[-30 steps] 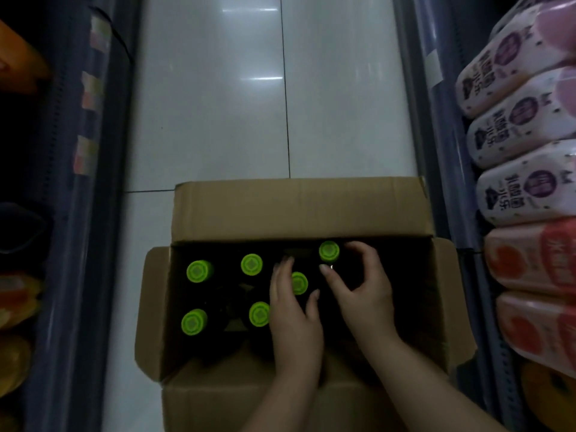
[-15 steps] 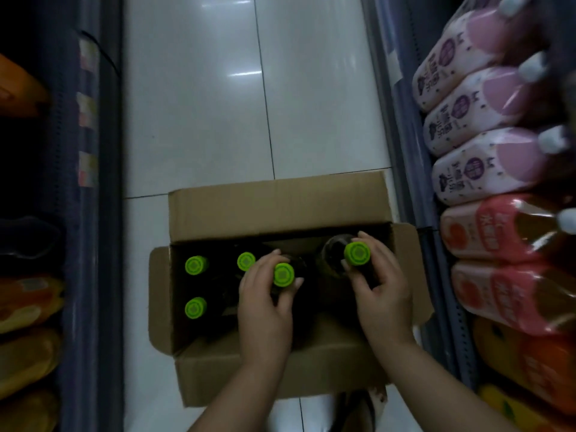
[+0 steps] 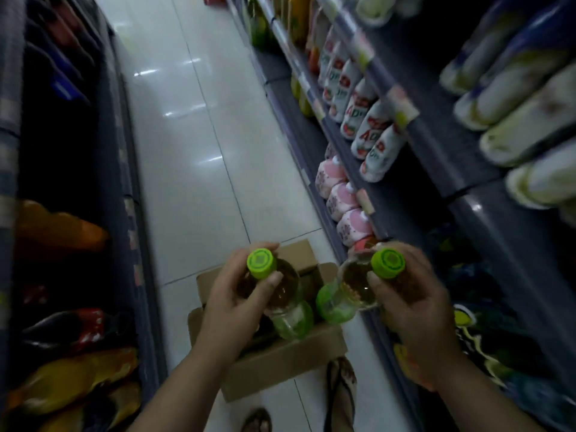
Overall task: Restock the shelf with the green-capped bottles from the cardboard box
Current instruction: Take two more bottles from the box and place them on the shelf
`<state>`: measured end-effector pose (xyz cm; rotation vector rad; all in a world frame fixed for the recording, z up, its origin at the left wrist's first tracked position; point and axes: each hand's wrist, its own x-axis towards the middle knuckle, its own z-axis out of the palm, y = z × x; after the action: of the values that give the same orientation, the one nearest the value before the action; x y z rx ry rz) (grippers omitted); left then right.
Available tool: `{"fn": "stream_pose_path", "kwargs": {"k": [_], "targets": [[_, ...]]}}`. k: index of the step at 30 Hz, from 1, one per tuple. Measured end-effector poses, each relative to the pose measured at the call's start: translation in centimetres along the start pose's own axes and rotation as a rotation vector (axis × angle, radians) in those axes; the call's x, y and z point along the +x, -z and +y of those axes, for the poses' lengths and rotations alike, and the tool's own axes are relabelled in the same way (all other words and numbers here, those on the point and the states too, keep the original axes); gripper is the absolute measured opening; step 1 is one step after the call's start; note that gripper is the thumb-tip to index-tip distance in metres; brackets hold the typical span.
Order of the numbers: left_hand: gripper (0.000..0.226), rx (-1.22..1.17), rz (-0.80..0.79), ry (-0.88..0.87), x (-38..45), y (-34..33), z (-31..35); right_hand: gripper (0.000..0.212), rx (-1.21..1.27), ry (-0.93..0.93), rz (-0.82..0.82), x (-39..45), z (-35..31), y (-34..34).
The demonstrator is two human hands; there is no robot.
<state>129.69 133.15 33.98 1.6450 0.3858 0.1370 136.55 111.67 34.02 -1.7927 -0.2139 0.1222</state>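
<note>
Two green-capped bottles are lifted clear above the open cardboard box [image 3: 280,366] on the floor. My left hand [image 3: 232,307] grips the neck of the left bottle [image 3: 286,297], just under its cap. My right hand [image 3: 414,307] grips the neck of the right bottle [image 3: 352,288] the same way. Both bottles hold amber liquid and carry green labels lower down. The box's inside is mostly hidden behind my hands and the bottles. The shelf [image 3: 402,169] with drinks rises on the right.
Pink and white drink bottles [image 3: 346,204] and red-and-white bottles [image 3: 367,126] line the right shelves. Orange and dark packs [image 3: 71,378] fill the left shelf. A white tiled aisle [image 3: 193,151] runs ahead. A sandalled foot [image 3: 341,391] stands beside the box.
Both hands have lifted their bottles out of the box and raised them. The view has swung up from the box toward the aisle and the right shelves.
</note>
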Motion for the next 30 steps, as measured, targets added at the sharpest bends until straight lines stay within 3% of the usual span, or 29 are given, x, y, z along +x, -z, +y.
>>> {"fn": "stream_pose_path", "kwargs": {"k": [8, 12, 18, 20, 23, 26, 30], "targets": [[0.039, -0.071, -0.226, -0.118, -6.5, -0.4, 18.9, 0.027, 0.182, 0.052, 0.328, -7.5, -19.5, 5.5], [0.022, -0.013, -0.384, -0.268, -10.6, -2.4, 26.7, 0.022, 0.104, 0.105, 0.453, -13.0, -26.3, 9.0], [0.028, 0.021, -0.628, -0.429, -16.5, -6.9, 33.8, 0.017, -0.023, 0.132, 0.661, -21.7, -33.1, 14.7], [0.021, -0.006, -0.685, -0.467, -18.6, -9.0, 35.8, 0.016, -0.039, 0.138, 0.732, -24.7, -34.5, 16.6], [0.021, -0.058, -0.812, -0.495, -22.1, -12.1, 38.8, 0.033, -0.067, 0.111, 0.860, -29.2, -36.2, 19.3], [0.023, -0.100, -0.964, -0.497, -26.2, -15.2, 41.7, 0.017, -0.025, 0.115, 0.970, -33.8, -37.9, 22.0], [0.028, -0.131, -1.083, -0.544, -32.0, -19.6, 43.9, 0.019, -0.004, 0.117, 1.106, -39.6, -39.7, 25.5]]}}
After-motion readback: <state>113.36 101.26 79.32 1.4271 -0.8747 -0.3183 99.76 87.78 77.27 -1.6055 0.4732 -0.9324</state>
